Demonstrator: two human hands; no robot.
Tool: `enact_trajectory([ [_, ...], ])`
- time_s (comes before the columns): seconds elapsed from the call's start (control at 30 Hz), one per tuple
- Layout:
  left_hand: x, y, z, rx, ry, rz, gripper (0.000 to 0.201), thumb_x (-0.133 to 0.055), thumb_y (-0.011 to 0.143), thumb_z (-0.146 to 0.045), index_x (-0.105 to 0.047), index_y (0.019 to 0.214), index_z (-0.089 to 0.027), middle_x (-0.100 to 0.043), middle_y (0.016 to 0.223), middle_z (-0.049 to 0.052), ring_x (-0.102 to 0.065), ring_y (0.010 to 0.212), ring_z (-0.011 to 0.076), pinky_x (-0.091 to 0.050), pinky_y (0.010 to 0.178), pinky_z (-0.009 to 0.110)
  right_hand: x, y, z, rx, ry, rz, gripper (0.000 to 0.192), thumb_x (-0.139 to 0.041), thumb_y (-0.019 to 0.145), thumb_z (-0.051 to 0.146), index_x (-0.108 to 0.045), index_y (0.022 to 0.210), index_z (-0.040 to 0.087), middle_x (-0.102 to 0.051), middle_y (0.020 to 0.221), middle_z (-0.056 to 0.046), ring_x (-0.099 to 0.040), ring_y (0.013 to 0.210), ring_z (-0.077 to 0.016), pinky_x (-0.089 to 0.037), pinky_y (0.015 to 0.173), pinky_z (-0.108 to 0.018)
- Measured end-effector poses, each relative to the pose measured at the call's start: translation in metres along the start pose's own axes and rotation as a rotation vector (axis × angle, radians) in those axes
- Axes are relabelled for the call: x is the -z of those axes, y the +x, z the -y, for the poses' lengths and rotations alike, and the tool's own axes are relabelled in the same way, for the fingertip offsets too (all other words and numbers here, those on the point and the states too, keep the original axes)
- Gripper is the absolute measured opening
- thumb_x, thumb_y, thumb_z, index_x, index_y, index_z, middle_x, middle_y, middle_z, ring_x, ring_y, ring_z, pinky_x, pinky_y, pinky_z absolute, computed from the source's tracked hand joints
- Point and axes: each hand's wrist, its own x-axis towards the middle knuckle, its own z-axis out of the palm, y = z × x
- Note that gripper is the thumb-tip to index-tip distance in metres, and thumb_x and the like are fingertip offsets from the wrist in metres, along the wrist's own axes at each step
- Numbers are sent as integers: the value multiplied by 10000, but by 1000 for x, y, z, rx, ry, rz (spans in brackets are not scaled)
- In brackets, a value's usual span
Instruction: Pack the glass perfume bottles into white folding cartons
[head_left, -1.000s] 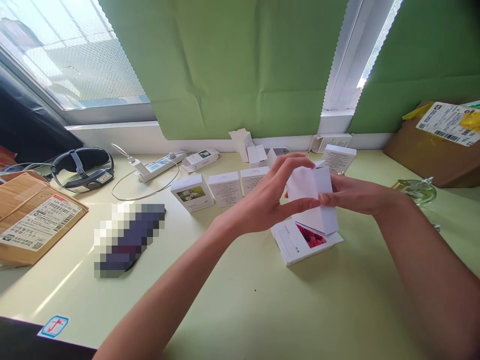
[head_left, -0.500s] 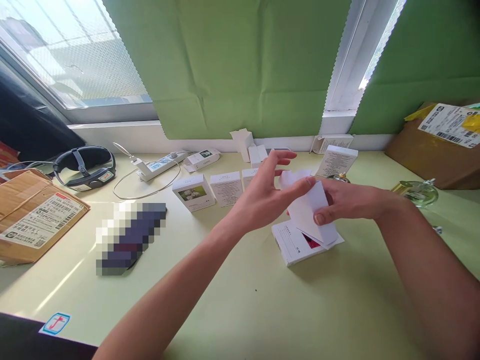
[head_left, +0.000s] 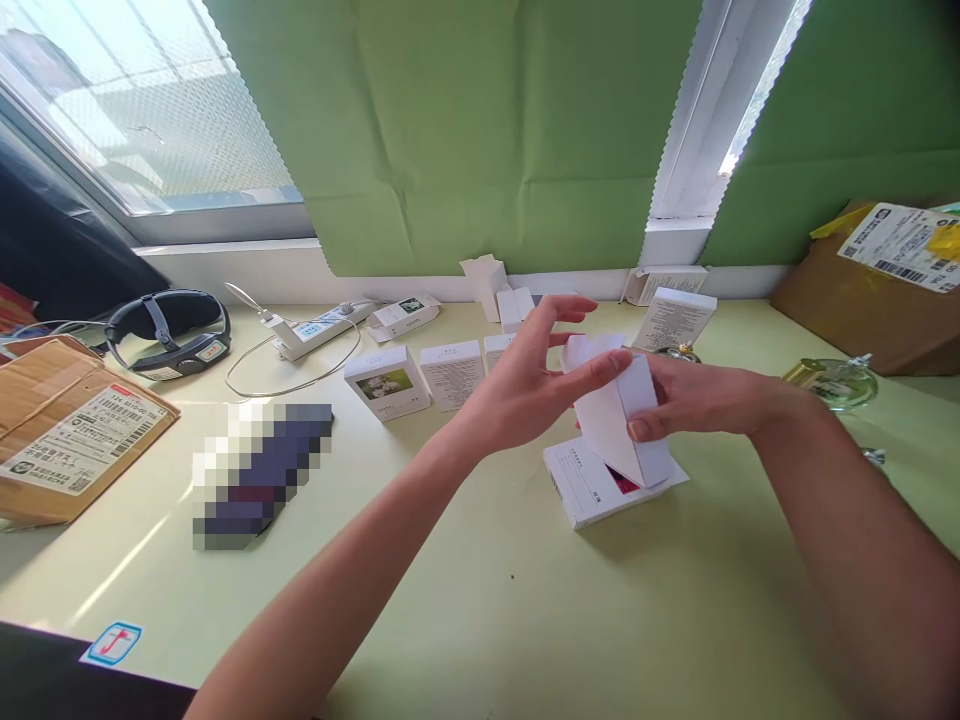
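Pinching a white carton (head_left: 626, 420) above the counter (head_left: 480, 600), the right hand (head_left: 697, 395) is gripping its side; the left hand (head_left: 536, 385) is pressing fingertips on its top flap, other fingers spread

A pale green counter (head_left: 480, 600) carries a flat white box (head_left: 592, 487) near the middle, a row of small white boxes (head_left: 450, 375) behind it, a power strip (head_left: 319, 328), a black headset (head_left: 169, 330), a brown parcel (head_left: 67, 440) at the left and a glass bottle (head_left: 829, 382) at the right.

Headset (head_left: 169, 330), power strip (head_left: 319, 328), parcels (head_left: 64, 435) on desk (head_left: 480, 600).
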Motion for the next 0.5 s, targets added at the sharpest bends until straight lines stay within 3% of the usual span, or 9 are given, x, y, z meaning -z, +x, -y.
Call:
enact_trajectory([
  [0.23, 0, 0, 0, -12, 14, -3, 419, -622, 892, -508, -467, 1236, -324, -424, 1463, 46, -465, 1317, 293, -551, 923, 417, 1, 0, 0, 13, 9, 6, 587, -722, 823, 417, -457, 1334, 300, -653, 1043, -20, -635, 975, -228, -516, 751, -326],
  [0.37, -4, -1, -1, -39, 36, -15, 410, -563, 921, -539, -444, 1246, -319, -405, 1480, 45, -439, 1343, 288, -557, 912, 402, -1, 0, 1, 2, 35, -56, 589, -741, 802, 397, -476, 1321, 307, -659, 986, -11, -639, 945, -233, -519, 726, -329],
  [0.5, -4, -1, -2, -34, 119, -92, 556, -555, 905, -593, -342, 1343, -324, -354, 1513, 63, -390, 1382, 287, -498, 1012, 439, 4, -10, 5, -36, 24, -164, 584, -744, 800, 424, -492, 1315, 313, -683, 980, -19, -648, 925, -253, -529, 714, -348],
])
